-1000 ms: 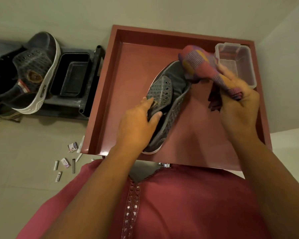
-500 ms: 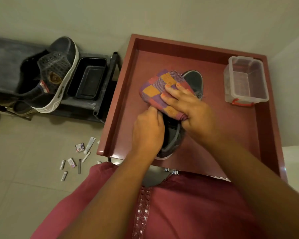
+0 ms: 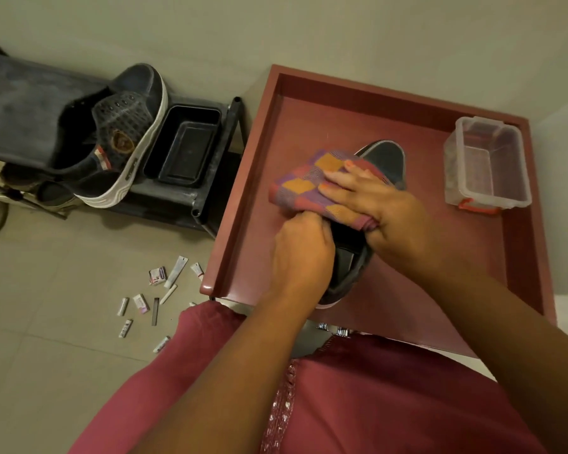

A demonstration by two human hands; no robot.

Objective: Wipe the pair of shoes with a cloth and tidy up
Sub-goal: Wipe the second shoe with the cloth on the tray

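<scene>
Both hands work on one grey shoe (image 3: 386, 160) that lies on the red tray table (image 3: 407, 290), toe pointing away from the person. Right hand (image 3: 379, 204) lies flat, fingers straight and spread, pressing a checked purple-and-orange cloth (image 3: 309, 183) down over the middle of the shoe; the thumb side wraps the cloth's near edge. Left hand (image 3: 300, 253) has its fingers curled at the shoe's opening on the near left side, gripping the shoe just under the cloth's edge. Only the toe and the heel part of the shoe show.

Near the tray's far right corner stands a clear plastic box (image 3: 487, 165) with an orange latch. Left of the tray, a dark rack (image 3: 197, 198) carries the second shoe (image 3: 118, 139), tilted on its side with its white sole showing, beside a black tub (image 3: 182, 145). Small tubes and packets (image 3: 154, 296) lie scattered on the tiled floor below.
</scene>
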